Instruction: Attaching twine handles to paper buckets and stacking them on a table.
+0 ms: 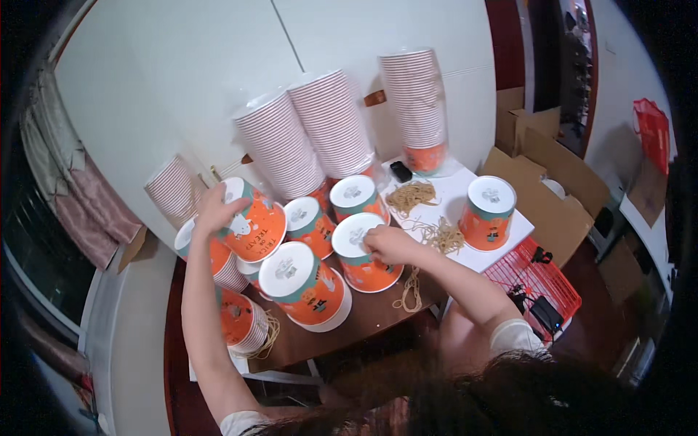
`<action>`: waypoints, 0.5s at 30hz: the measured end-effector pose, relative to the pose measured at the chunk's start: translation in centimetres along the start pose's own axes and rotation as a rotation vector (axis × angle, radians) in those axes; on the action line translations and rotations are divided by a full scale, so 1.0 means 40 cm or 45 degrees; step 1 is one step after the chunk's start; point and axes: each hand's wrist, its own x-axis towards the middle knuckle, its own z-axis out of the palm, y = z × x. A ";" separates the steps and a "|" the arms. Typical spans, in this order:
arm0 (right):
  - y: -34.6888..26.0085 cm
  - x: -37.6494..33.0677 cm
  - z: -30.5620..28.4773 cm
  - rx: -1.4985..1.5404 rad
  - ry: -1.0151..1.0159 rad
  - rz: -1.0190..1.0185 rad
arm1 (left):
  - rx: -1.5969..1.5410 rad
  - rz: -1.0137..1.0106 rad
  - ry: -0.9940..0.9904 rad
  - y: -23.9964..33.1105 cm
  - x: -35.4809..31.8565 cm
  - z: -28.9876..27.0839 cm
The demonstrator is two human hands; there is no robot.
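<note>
My left hand (pixel 217 211) grips a tilted orange paper bucket (pixel 254 225) with teal trim and white cartoon figures, thumb spread over its side. Fingers of my right hand (pixel 392 243) are curled together against the upper edge of an upside-down paper bucket (pixel 371 270); what they pinch, if anything, is hidden. Another upside-down bucket (pixel 313 294) stands between my arms, nearest me. Behind it are two more, a small-looking bucket (pixel 311 225) and a farther bucket (pixel 354 192). A loop of tan cord (pixel 411 292) lies beside the right-hand bucket.
Tall wrapped stacks of buckets (pixel 280 145) line the wall behind. On the white table (pixel 509 243) are tan cord bundles (pixel 443 236), a black object (pixel 400 171) and a lone bucket (pixel 487 218). A red crate (pixel 563 280) and cardboard boxes (pixel 556 167) stand at the right.
</note>
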 end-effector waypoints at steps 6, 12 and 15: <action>0.018 -0.035 -0.150 0.093 0.139 0.151 | -0.051 -0.221 0.050 0.026 0.069 0.032; 0.026 0.092 -0.278 0.277 0.645 0.096 | 0.391 -0.177 -0.066 -0.057 0.102 0.076; 0.037 0.239 -0.241 0.118 0.532 0.158 | 0.198 -0.209 -0.175 -0.033 0.083 0.117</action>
